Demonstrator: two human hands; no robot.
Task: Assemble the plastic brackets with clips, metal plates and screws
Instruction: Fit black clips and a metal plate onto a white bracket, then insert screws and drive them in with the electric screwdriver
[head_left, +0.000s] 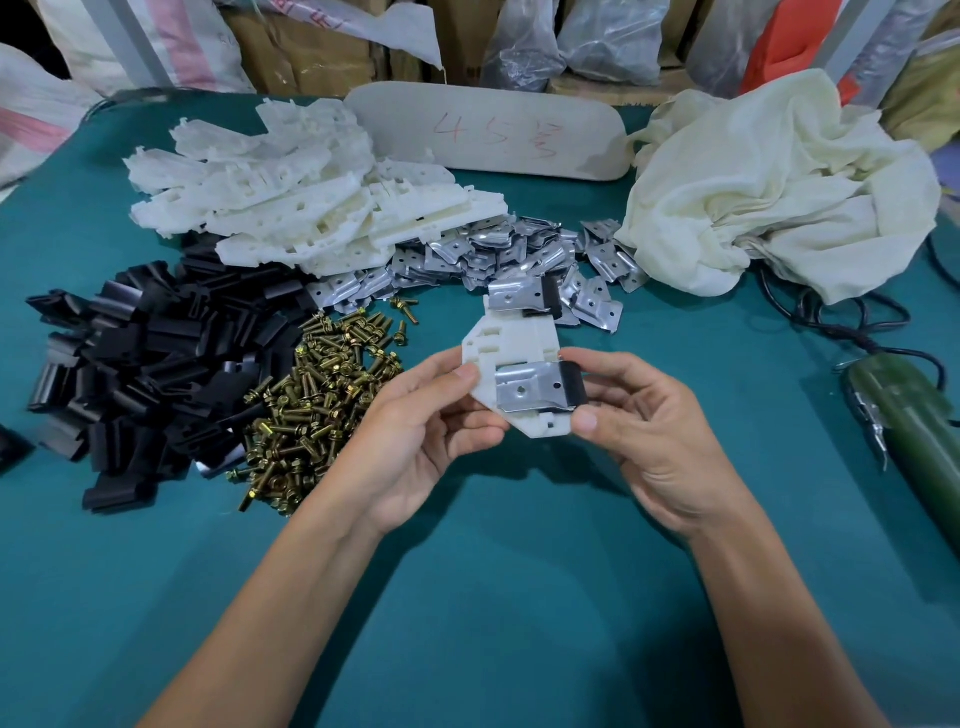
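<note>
— Forearms nearest you in the head view, both reaching out over the green bench (467, 597). What are they carrying?

— One white bracket (519, 338), held up off the bench between them. Your left grip (415, 431) pinches its left edge, thumb on top and fingers curled under. Your right grip (649, 431) grasps the right side, thumb at the near corner and forefinger over the black clip (574, 384).

— How does it lie?

— Its long axis runs straight away from you. The near metal plate (530, 387) sits between your two thumbs, with its clip on the right end. A second plate (514, 296) with its own clip (551, 297) sits at the far end, beyond both grips.

— Any screws in?

— The holes in both plates look bare to me, so I judge screws come next.

— Which way do I reach?

— The brass screws (317, 400) lie just left of your left grip, so that one is clearly nearer. The green driver (904, 415) lies well off to your right, nearer your right grip. I'd expect one grip to take the whole bracket while the other lets go.

— And the spare parts?

— Loose clips (145, 364) far left, brackets (291, 182) and plates (493, 249) heaped beyond.
</note>
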